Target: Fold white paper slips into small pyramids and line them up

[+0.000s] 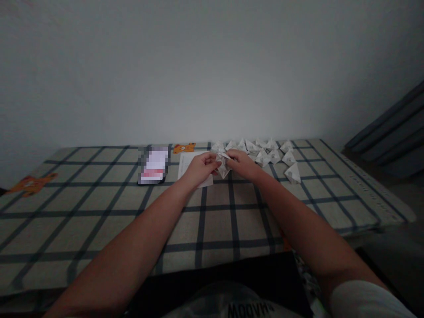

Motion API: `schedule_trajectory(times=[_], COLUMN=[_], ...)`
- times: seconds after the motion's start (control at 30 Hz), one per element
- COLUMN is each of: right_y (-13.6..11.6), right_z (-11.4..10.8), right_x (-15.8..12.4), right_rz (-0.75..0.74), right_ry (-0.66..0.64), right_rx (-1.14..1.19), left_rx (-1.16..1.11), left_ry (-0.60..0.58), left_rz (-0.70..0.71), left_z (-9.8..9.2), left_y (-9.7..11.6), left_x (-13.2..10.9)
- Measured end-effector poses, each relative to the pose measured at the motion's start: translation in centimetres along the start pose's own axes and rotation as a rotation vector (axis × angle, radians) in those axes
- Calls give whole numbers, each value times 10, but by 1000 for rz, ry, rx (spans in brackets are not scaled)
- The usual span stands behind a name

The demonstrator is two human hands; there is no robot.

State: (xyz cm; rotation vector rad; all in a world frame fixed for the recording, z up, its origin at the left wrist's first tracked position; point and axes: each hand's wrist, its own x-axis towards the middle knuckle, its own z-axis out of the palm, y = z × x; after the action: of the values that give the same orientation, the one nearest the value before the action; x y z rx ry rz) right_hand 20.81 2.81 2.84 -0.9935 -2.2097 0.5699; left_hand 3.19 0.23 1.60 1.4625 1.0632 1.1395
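Between my two hands is a white folded paper piece (224,168), pointed at its lower end. My left hand (202,167) pinches its left side with thumb and fingers. On the opposite side, my right hand (242,163) grips the paper, its fingertips partly hidden. White paper sheets (185,160) lie flat under and beside my left hand. Several similar folded paper pieces (274,155) are grouped behind and to the right of my right hand, one of them (293,173) standing nearest to me.
A phone (155,165) with a lit, blurred screen lies to the left of the paper sheets. The checked tablecloth (132,229) has orange bear prints (33,184). A pale wall (198,70) rises behind the table, and dark striped fabric (391,119) hangs at the right.
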Motion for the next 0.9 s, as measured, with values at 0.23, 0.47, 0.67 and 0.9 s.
schedule_trajectory(times=[0.23, 0.47, 0.67, 0.9], right_y=[3, 1, -2, -3], right_z=[2, 0, 0, -1], right_x=[1, 0, -2, -3], right_rz=[-3, -21, 18, 57], right_ry=[-46, -1, 52, 88], right_rx=[23, -104, -244, -353], left_rx=[25, 19, 80, 247], left_ry=[-13, 25, 62, 125], left_rz=[4, -19, -34, -13], left_z=[-2, -2, -3, -12], left_y=[-3, -1, -1, -9], left_x=[2, 0, 0, 4])
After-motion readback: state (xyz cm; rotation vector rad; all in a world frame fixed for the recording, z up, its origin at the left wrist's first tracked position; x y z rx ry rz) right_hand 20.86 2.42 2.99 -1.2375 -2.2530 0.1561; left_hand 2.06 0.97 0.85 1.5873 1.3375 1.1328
